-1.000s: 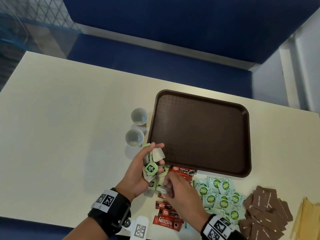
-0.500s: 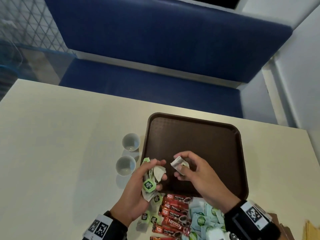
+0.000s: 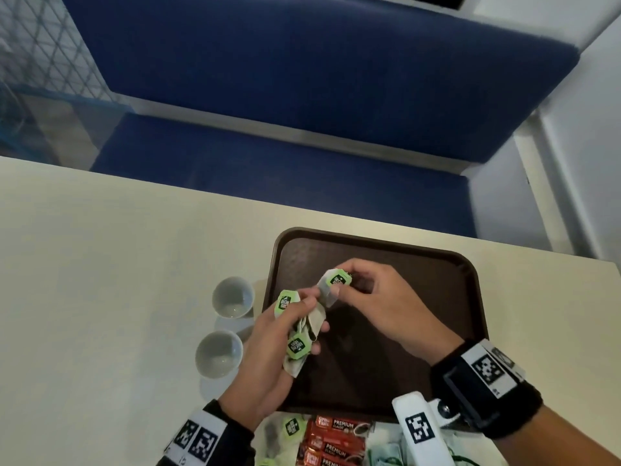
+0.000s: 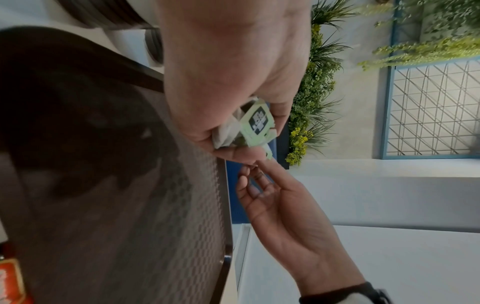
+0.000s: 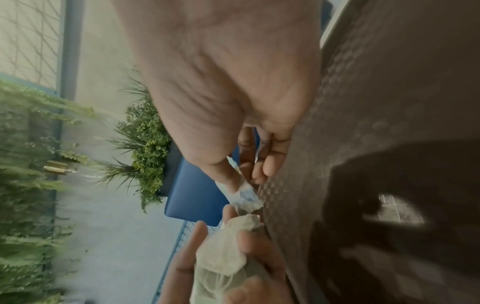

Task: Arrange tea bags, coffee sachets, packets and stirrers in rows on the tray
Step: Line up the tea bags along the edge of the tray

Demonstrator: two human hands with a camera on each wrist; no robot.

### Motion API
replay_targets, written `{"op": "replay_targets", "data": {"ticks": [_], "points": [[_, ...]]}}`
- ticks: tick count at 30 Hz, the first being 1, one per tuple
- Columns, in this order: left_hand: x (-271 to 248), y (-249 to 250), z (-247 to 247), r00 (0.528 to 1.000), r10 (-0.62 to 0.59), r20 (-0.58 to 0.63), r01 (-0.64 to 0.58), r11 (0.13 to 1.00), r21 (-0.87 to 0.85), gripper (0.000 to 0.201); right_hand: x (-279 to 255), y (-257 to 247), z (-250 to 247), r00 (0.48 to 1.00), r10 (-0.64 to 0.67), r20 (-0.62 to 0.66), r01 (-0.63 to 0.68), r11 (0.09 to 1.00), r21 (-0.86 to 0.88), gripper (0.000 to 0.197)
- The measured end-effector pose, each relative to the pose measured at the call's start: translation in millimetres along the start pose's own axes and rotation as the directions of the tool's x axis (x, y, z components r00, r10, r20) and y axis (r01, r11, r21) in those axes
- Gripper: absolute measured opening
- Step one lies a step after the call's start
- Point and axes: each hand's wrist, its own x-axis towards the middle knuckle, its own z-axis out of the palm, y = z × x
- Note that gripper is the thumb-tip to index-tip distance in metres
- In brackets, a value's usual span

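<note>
holding a small bundle of soft paper tea bags with green tags point(image 3: 297, 334) in our left hand point(image 3: 268, 361), fingers curled round it, we pinch one single tea bag with a green and black tag point(image 3: 331, 285) between the thumb and fingertips of our right hand point(image 3: 386, 311), both hovering over the left part of the dark brown textured plastic tray point(image 3: 437, 264), which has nothing laid on it that we can see. we judge these bags nearly weightless, limp and easy to crumple or tear, with loose strings that may tangle, so the card tag or a bag's stiffer edge looks like the best place to take hold; a light grip should do. the tray's textured floor should keep them from sliding. red coffee sachets point(image 3: 336, 438) and more tea bags lie on the pale bench point(image 3: 117, 297) just beside the tray's near edge, and two small white cups point(image 3: 223, 326) stand just beside its left.
</note>
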Motion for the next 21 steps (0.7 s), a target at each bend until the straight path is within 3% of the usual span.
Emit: {"op": "replay_targets", "data": {"ticks": [11,21], "points": [[6.3,-13.8,-10.6,0.993,0.063,-0.097,-0.056,0.996,0.074,0.041,23.1,18.8,11.9,0.98,0.196,0.026,-0.191,0.903,0.386,0.015],[29.1,-12.6,-15.9,0.98,0.069,-0.189,-0.058,0.996,0.061,0.037,86.5,20.0,21.7,0.986,0.101,-0.133,-0.079,0.984,0.159,0.007]]}}
